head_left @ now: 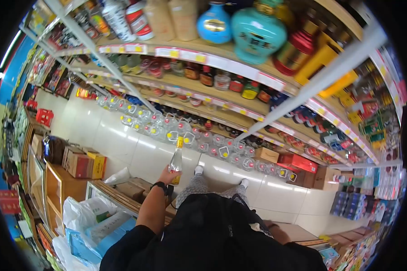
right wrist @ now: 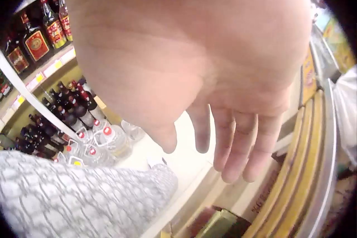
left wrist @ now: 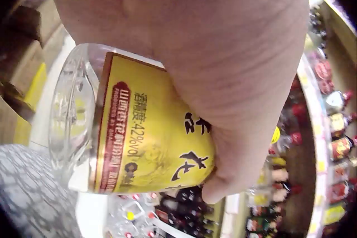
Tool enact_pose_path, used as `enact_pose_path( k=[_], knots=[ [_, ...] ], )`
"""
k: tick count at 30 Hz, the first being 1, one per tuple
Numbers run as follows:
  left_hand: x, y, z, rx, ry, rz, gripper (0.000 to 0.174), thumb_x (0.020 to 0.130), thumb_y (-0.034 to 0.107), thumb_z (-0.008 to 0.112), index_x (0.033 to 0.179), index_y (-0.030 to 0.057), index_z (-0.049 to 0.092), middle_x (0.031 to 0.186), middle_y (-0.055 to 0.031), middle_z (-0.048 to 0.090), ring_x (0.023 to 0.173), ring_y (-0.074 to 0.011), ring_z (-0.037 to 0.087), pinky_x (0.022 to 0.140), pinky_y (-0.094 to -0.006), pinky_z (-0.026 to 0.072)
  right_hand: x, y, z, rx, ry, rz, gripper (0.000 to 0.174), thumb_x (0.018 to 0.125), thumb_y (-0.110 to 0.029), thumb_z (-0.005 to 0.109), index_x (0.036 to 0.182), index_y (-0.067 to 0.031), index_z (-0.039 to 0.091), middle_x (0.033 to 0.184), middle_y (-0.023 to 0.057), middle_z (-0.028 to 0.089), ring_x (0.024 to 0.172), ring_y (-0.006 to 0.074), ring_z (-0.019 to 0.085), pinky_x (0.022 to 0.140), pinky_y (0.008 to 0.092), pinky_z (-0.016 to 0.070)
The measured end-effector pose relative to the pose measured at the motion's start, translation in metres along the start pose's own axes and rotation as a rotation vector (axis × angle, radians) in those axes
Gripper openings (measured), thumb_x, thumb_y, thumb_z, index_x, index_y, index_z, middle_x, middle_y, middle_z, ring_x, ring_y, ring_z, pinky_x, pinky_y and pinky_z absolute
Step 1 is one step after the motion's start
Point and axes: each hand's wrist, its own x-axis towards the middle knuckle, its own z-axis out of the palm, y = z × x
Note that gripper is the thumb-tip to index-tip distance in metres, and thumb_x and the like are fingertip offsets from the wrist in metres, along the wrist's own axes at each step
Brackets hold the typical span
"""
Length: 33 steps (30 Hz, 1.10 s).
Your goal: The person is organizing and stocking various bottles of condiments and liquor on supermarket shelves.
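Note:
My left hand (head_left: 168,175) grips a clear glass liquor bottle (head_left: 177,158) low on its body. It stands nearly upright in the head view, with a yellow cap and neck wrap. Up close in the left wrist view, the bottle's yellow label (left wrist: 148,132) carries dark characters and "42%vol", and the thumb lies along the label's edge. My right hand (right wrist: 189,59) hangs at my side with relaxed fingers and holds nothing; patterned trousers (right wrist: 83,193) are beside it.
Ahead run wooden shelves (head_left: 239,67) of bottles, with large blue and teal bottles on top. Clear plastic jugs (head_left: 169,122) line the floor below. A grey post (head_left: 312,81) slants before the shelves. To the left are cartons (head_left: 80,163) and white plastic bags (head_left: 83,212).

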Motion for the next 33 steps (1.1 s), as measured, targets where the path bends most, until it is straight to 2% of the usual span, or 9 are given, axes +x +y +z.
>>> enact_pose_path(
  k=[5,7,10,14,18,27,30,32,33],
  knots=[
    [-0.023,-0.122,-0.096,0.001,0.121,-0.267,0.048,0.071,0.024,0.093,0.108,0.0029,0.070,0.094,-0.0065,0.074,0.089,-0.0197,0.070,0.079,-0.0386,0.0583,-0.116,0.084,0.109,0.665,0.092,0.010,0.037,0.090,-0.027,0.066,0.123,-0.0103,0.068,0.126,0.0139,0.065,0.119,0.0334,0.056,0.096,0.0516,0.0475],
    [-0.059,-0.124,-0.114,-0.125,0.139,-0.342,0.038,0.075,0.022,0.090,0.103,0.0035,0.073,0.089,-0.0058,0.073,0.085,-0.0202,0.071,0.074,-0.0374,0.0570,0.014,-0.075,0.009,0.924,0.117,0.028,0.032,0.095,-0.026,0.061,0.121,-0.0083,0.067,0.117,0.0142,0.068,0.107,0.0330,0.063,0.087,0.0495,0.0528],
    [-0.087,-0.152,-0.130,-0.206,0.139,-0.393,0.035,0.077,0.022,0.088,0.103,0.0038,0.074,0.089,-0.0054,0.072,0.083,-0.0196,0.070,0.073,-0.0373,0.0553,0.031,-0.129,-0.072,1.322,0.175,0.040,0.026,0.102,-0.023,0.055,0.118,-0.0055,0.065,0.103,0.0146,0.072,0.088,0.0323,0.073,0.073,0.0463,0.0607],
    [-0.121,-0.176,-0.136,-0.325,0.300,-0.429,0.034,0.077,0.024,0.088,0.101,0.0041,0.074,0.090,-0.0054,0.072,0.081,-0.0190,0.068,0.074,-0.0382,0.0541,0.046,-0.200,-0.239,1.196,0.430,-0.087,0.025,0.101,-0.019,0.059,0.122,-0.0056,0.062,0.097,0.0138,0.071,0.077,0.0239,0.071,0.064,0.0372,0.0602],
    [-0.142,-0.154,-0.116,-0.266,0.297,-0.275,0.034,0.076,0.025,0.089,0.099,0.0043,0.073,0.089,-0.0060,0.072,0.080,-0.0194,0.069,0.074,-0.0382,0.0549,0.065,-0.219,-0.307,1.098,0.448,-0.190,0.025,0.100,-0.020,0.058,0.120,-0.0056,0.064,0.096,0.0126,0.070,0.071,0.0225,0.070,0.063,0.0359,0.0590],
    [-0.168,-0.096,-0.073,-0.103,0.312,-0.183,0.043,0.074,0.028,0.092,0.101,0.0023,0.071,0.089,-0.0052,0.072,0.084,-0.0164,0.069,0.079,-0.0345,0.0550,0.099,-0.258,-0.277,0.851,0.110,-0.206,0.024,0.096,-0.018,0.057,0.106,-0.0001,0.069,0.087,0.0123,0.071,0.068,0.0221,0.071,0.058,0.0362,0.0583],
    [-0.177,-0.108,-0.070,-0.117,0.370,-0.222,0.050,0.074,0.027,0.092,0.110,0.0023,0.068,0.095,-0.0048,0.071,0.090,-0.0153,0.067,0.085,-0.0347,0.0542,0.109,-0.232,-0.249,0.684,-0.090,-0.112,0.030,0.096,-0.026,0.064,0.111,-0.0001,0.065,0.094,0.0153,0.071,0.072,0.0271,0.073,0.060,0.0398,0.0608],
    [-0.168,-0.103,-0.061,-0.103,0.249,-0.197,0.035,0.079,0.023,0.089,0.102,0.0063,0.069,0.092,-0.0027,0.071,0.083,-0.0144,0.067,0.075,-0.0326,0.0544,0.128,-0.211,-0.259,0.616,-0.137,-0.054,0.029,0.097,-0.025,0.061,0.110,0.0005,0.065,0.095,0.0165,0.071,0.071,0.0275,0.073,0.060,0.0414,0.0603],
    [-0.182,-0.079,-0.052,-0.136,0.313,-0.367,0.033,0.079,0.024,0.089,0.100,0.0068,0.070,0.090,-0.0021,0.071,0.083,-0.0146,0.067,0.075,-0.0318,0.0538,0.154,-0.190,-0.245,0.688,-0.194,-0.037,0.028,0.098,-0.024,0.058,0.111,0.0003,0.065,0.094,0.0170,0.070,0.070,0.0284,0.072,0.059,0.0428,0.0597]
  ],
)
